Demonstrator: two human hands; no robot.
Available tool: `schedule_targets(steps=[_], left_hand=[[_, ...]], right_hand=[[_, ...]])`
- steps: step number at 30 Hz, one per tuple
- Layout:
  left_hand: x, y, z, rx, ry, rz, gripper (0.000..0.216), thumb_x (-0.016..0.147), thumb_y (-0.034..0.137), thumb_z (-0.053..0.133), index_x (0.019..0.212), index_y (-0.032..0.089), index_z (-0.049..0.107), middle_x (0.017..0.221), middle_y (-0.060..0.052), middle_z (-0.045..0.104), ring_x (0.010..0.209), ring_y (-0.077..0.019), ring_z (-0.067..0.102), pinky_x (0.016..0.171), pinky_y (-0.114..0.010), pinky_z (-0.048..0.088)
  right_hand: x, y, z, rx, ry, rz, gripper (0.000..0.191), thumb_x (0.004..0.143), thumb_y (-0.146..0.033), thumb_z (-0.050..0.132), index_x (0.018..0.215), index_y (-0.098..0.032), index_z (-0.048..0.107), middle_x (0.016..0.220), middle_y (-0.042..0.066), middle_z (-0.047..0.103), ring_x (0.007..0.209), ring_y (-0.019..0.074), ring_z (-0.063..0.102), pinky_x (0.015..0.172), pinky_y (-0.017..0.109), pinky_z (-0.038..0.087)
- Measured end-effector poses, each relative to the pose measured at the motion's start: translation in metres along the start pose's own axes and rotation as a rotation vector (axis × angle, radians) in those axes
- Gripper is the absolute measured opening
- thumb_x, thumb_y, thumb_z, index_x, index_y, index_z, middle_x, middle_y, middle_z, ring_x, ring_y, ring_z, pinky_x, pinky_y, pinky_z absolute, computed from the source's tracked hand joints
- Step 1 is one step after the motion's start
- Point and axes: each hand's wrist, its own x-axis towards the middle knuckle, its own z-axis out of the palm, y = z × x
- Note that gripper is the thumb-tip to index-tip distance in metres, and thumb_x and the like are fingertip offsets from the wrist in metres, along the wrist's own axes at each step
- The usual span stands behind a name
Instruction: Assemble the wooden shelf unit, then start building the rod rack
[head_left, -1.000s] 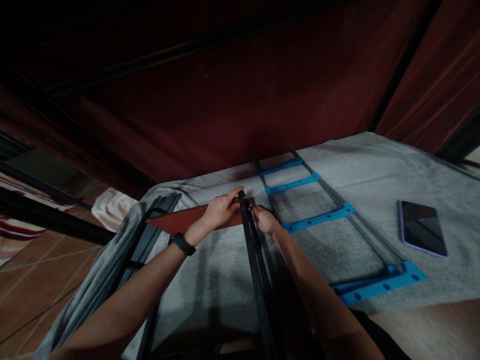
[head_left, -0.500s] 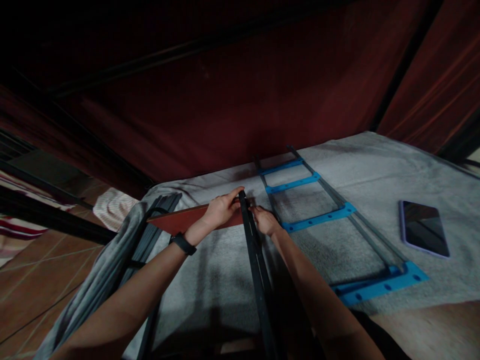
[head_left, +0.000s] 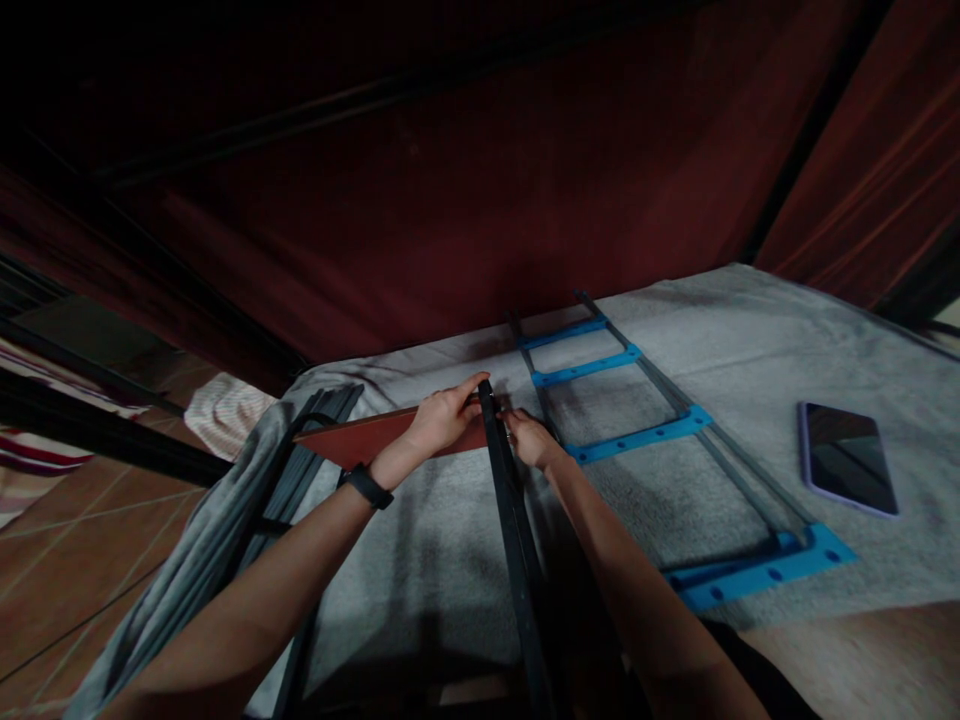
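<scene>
A dark metal bar (head_left: 510, 540) runs away from me through the middle of the view. Near its far end, my left hand (head_left: 441, 420) is closed around it, with a finger over the tip. Just right of the bar, my right hand (head_left: 531, 440) has its fingers pinched together against the side. Whatever those fingers hold is too small and dark to make out. A reddish-brown board (head_left: 360, 440) meets the bar from the left, partly behind my left hand.
To the right lies a rack of grey tubes with blue crosspieces (head_left: 637, 437). A phone (head_left: 847, 455) rests on the grey blanket (head_left: 750, 340). Bundled grey tubes (head_left: 300, 470) lie at the left. Dark red cloth panels (head_left: 465, 220) hang behind.
My right hand has turned slightly at the bar, and a ring now shows on a finger. My left hand, the bar and the board stay in place.
</scene>
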Motion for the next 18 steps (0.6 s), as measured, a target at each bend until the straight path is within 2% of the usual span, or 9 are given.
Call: schedule_targets(steps=[4, 9, 14, 18], left_hand=[[0.0004, -0.001, 0.0012, -0.022, 0.002, 0.006, 0.056, 0.097, 0.031, 0.053, 0.152, 0.028, 0.041, 0.121, -0.007, 0.072, 0.106, -0.0257, 0.069, 0.092, -0.034, 0.051], [0.0015, -0.0022, 0.0032, -0.055, 0.016, 0.004, 0.055, 0.097, 0.03, 0.054, 0.151, 0.029, 0.042, 0.121, -0.007, 0.072, 0.109, -0.026, 0.068, 0.093, -0.034, 0.051], [0.0017, -0.0025, 0.0027, -0.031, 0.008, 0.002, 0.057, 0.097, 0.031, 0.053, 0.152, 0.029, 0.041, 0.12, -0.007, 0.072, 0.105, -0.0265, 0.07, 0.091, -0.035, 0.051], [0.0012, -0.0023, 0.0022, -0.01, 0.007, -0.001, 0.056, 0.097, 0.032, 0.053, 0.152, 0.029, 0.041, 0.12, -0.007, 0.072, 0.107, -0.0275, 0.069, 0.091, -0.035, 0.051]], right_hand=[[0.0006, 0.0032, 0.0029, 0.014, 0.015, 0.004, 0.048, 0.086, -0.002, 0.049, 0.132, -0.015, 0.057, 0.127, 0.012, 0.065, 0.118, 0.0216, 0.06, 0.104, 0.033, 0.045], [0.0017, 0.0043, 0.006, 0.006, 0.019, -0.025, 0.055, 0.085, 0.0, 0.046, 0.138, -0.013, 0.051, 0.132, 0.013, 0.062, 0.122, 0.0216, 0.058, 0.106, 0.033, 0.044], [0.0009, 0.0029, 0.0047, 0.011, -0.001, -0.011, 0.05, 0.086, -0.002, 0.045, 0.133, -0.013, 0.055, 0.128, 0.014, 0.064, 0.119, 0.0228, 0.06, 0.104, 0.034, 0.045], [0.0006, 0.0021, 0.0038, 0.006, -0.006, 0.012, 0.053, 0.086, -0.002, 0.045, 0.138, -0.012, 0.051, 0.131, 0.015, 0.062, 0.119, 0.0225, 0.059, 0.105, 0.035, 0.044]])
